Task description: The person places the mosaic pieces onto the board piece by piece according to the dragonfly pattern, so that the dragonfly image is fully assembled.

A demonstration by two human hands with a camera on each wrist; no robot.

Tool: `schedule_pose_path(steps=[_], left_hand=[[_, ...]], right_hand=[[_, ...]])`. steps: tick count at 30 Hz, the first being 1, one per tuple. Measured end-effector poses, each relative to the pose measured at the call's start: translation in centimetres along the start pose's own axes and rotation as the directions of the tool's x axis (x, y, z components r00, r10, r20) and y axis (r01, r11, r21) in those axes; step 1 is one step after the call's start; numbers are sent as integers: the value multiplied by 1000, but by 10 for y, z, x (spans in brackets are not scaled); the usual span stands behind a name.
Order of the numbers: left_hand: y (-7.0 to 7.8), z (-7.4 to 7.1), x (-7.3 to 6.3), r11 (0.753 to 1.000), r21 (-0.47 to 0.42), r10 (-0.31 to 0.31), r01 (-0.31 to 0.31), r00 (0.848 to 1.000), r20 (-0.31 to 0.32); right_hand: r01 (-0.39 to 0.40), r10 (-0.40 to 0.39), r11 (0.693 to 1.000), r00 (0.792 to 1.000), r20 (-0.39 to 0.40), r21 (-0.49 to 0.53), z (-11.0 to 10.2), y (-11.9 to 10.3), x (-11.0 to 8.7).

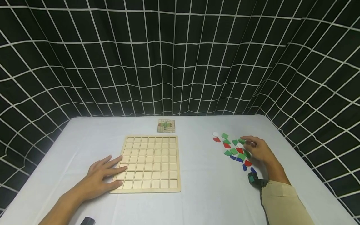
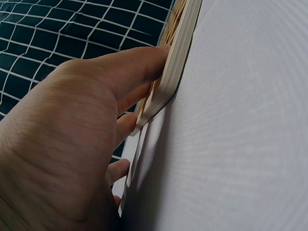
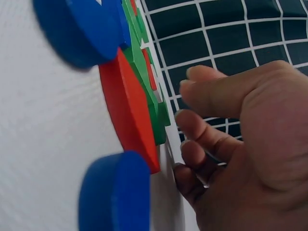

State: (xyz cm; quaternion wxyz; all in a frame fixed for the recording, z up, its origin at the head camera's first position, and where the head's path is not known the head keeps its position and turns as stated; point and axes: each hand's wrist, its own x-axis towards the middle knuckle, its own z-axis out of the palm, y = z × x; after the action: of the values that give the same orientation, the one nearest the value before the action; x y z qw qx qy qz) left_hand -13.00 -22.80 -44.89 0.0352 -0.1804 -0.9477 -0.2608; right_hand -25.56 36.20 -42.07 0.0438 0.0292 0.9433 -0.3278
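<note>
My left hand point(image 1: 98, 176) rests on the left edge of a square wooden grid board point(image 1: 180, 162), fingers spread and tips over its cells. In the left wrist view, the thumb point(image 2: 139, 62) lies against the board's rim point(image 2: 180, 53). Over a scatter of small coloured pieces, my right hand point(image 1: 258, 150) hovers with bent fingers, close to a green piece point(image 1: 241, 141). The right wrist view has nothing between its thumb and fingertips. Nearby lie a red piece point(image 3: 127, 110), blue pieces point(image 3: 115, 192) with rounded sides, green squares point(image 1: 234, 151) and a white disc point(image 1: 240, 145).
Behind the board lies a small pattern card point(image 1: 166, 126) with a coloured figure on a grid. A white cloth point(image 1: 205, 181) covers the table. Black curtain point(image 1: 152, 62) with white grid lines stands at the back and sides. A dark object point(image 1: 88, 221) shows at the front left.
</note>
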Motion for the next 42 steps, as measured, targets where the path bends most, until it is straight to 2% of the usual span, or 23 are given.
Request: schedule_pose_path(steps=[10,23,28,35,42], left_hand=[[-1,1,-1,1000,-1,-10,10,1000,1],[0,1,0,1000,2,-15,15,1000,-3],[1,1,1,1000,2,-14,14,1000,-1],[0,1,1,1000,-3,-12,12,1000,2],[-1,1,1,1000,-3,-6,6,1000,-5]], right_hand=[[63,-62,993,998,8,-100,8,2,0],[37,-42,986,999,-26,-165,13,1,4],[30,-35,985,999,-27,-171,12,1,5],[-3,-1,993,999,-40,-117,10,4,9],[-14,7,994,998,-63,-106,9,5,8]])
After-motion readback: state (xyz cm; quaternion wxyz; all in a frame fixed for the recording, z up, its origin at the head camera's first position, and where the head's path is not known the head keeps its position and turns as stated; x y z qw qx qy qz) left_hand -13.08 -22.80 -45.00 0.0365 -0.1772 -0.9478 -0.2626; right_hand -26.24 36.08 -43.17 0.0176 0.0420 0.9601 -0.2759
